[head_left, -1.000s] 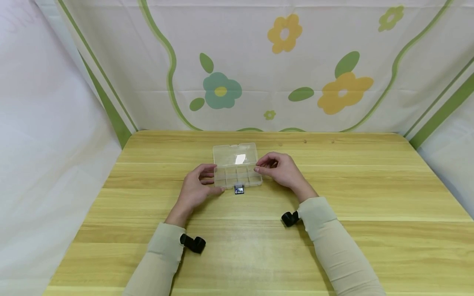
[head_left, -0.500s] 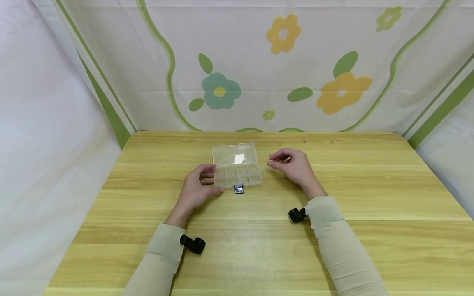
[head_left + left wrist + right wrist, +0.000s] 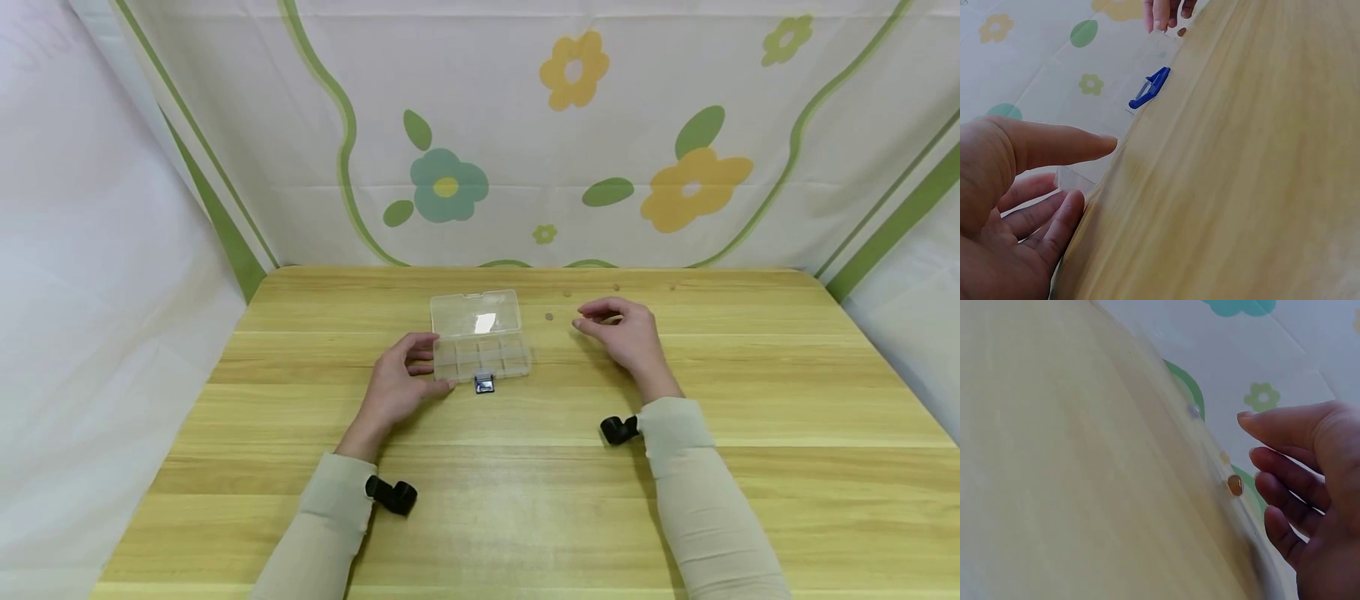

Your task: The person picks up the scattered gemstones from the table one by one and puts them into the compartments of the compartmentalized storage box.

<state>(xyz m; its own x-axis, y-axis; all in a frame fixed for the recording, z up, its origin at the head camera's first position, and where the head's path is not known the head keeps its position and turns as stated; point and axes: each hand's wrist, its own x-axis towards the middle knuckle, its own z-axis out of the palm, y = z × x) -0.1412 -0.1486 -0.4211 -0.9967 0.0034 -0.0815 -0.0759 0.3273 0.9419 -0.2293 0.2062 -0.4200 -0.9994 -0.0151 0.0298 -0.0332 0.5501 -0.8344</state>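
A clear plastic compartment box [image 3: 483, 354] lies on the wooden table [image 3: 525, 500] with its lid [image 3: 476, 312] folded open at the back. A blue latch [image 3: 484, 383] sticks out at its front and also shows in the left wrist view [image 3: 1149, 87]. My left hand [image 3: 431, 364] holds the box's left end, thumb along the front edge and fingers at the back corner [image 3: 1091, 172]. My right hand [image 3: 588, 321] hovers to the right of the box, fingers loosely curved and holding nothing [image 3: 1254, 444]. A small brown bead [image 3: 549, 317] lies between box and right hand [image 3: 1235, 484].
Up to three more tiny beads [image 3: 566, 293] lie scattered near the table's back edge. A floral cloth [image 3: 570, 125] hangs behind the table and white cloth closes in both sides. Black wrist cameras [image 3: 392, 493] sit on both sleeves.
My right hand has let go of the box's right end and drawn away to the right. The left hand and the box have stayed put.
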